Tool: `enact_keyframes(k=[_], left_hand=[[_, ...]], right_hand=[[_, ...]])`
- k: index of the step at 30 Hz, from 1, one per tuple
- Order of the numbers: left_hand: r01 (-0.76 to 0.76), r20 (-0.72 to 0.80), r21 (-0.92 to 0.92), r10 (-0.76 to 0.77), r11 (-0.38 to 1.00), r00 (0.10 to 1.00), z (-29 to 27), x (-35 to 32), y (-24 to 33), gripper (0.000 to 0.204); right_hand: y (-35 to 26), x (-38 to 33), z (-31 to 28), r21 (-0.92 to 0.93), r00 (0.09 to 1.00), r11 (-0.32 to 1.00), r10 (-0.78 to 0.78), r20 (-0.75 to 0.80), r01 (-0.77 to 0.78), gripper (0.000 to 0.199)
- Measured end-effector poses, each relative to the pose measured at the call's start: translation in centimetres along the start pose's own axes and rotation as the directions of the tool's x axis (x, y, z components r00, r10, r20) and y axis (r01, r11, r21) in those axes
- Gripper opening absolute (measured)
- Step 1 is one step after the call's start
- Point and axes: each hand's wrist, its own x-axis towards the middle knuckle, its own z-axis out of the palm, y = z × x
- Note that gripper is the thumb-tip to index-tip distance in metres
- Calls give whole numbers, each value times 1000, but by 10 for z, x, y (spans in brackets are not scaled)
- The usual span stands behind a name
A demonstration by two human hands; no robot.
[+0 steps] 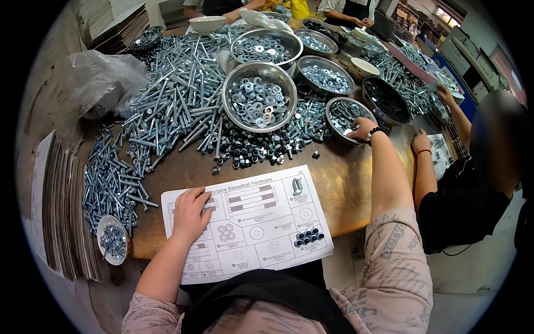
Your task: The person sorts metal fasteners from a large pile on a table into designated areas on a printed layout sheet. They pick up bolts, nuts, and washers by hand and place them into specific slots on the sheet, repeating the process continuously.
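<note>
Touching paper (272, 225), left fingers (191, 196) splay; right fingers (355, 133) reach into a bowl (329, 118), grip unclear.

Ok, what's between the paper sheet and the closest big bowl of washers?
Black and silver nuts by the bowl, then bare table toward the sheet, in the head view.

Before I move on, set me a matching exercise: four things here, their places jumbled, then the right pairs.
1. Left grip
2. Right grip
3. Clear plastic bag
4. Black-and-silver nuts

A. Along the left side of the bolt heap
B. Resting on the printed sheet
C. Loose on the table, before the nearer washer bowl
D. At the small steel bowl

Pairs: 1-B, 2-D, 3-A, 4-C.
</note>
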Motion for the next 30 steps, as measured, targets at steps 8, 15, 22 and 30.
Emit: enact_keyframes(k=[8, 15, 22, 30], left_hand=[[-4, 10, -12, 4, 1000, 1000, -4, 2, 3, 35], [-3, -17, -3, 3, 1000, 1000, -1, 0, 2, 35], [-12, -27, 2, 12, 1000, 1000, -1, 1, 3, 35], [-25, -15, -1, 25, 1000, 1000, 0, 3, 3, 34]], right_hand=[[0, 2, 0, 44, 985, 984, -172, 31, 171, 37], [2, -19, -14, 634, 997, 771, -9, -75, 55, 28], [-1, -38, -16, 921, 996, 380, 2, -93, 86, 18], [-45, -113, -15, 957, 983, 239, -126, -135, 162, 29]])
